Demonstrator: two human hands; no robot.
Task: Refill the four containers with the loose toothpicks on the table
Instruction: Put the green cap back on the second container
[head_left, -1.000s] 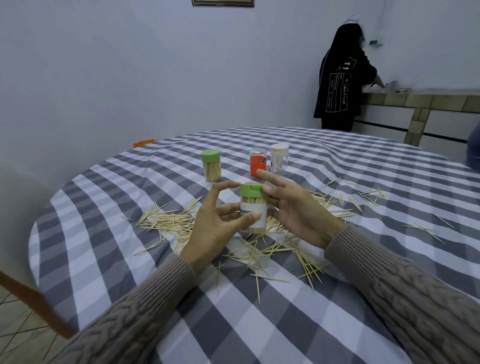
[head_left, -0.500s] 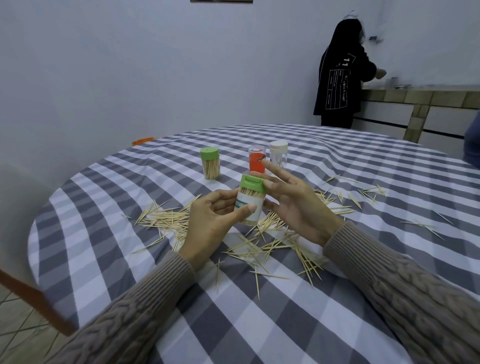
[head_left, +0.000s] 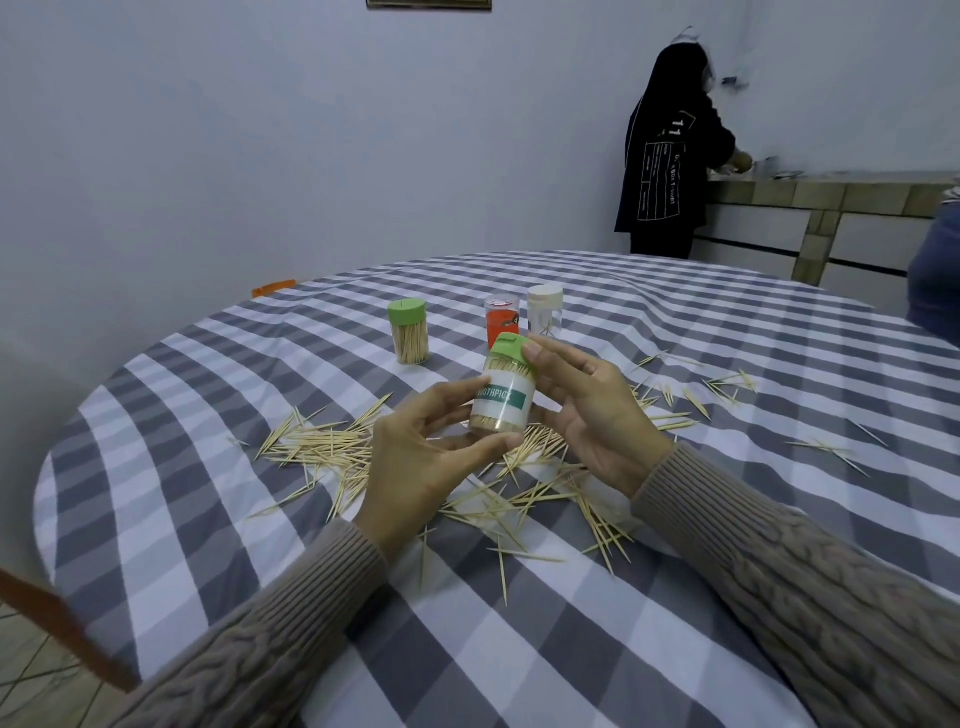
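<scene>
- The left hand (head_left: 415, 467) is holding the bottom of a clear round plastic jar with a green lid and a white and green label (head_left: 503, 391), with its thumb under the jar and its fingers curled on the side.
- The right hand (head_left: 587, 410) is holding the other side of the same jar, and its fingertips are pressing on the green lid.
- The jar is up in the air between the two hands, leaning a little to the right, and it is full of thin wooden sticks.
- Loose pale wooden toothpicks (head_left: 519, 488) are lying in a messy pile on the desk with the grey and white checked cloth (head_left: 218, 467), right under and around both hands.
- More toothpicks are lying out past the right hand.
- Beyond the hands, three more jars are standing on the desk: a second clear jar with a green lid (head_left: 408, 332) past the left hand, an orange jar with a clear top (head_left: 502, 322), and a clear jar with a white lid (head_left: 544, 310).
</scene>
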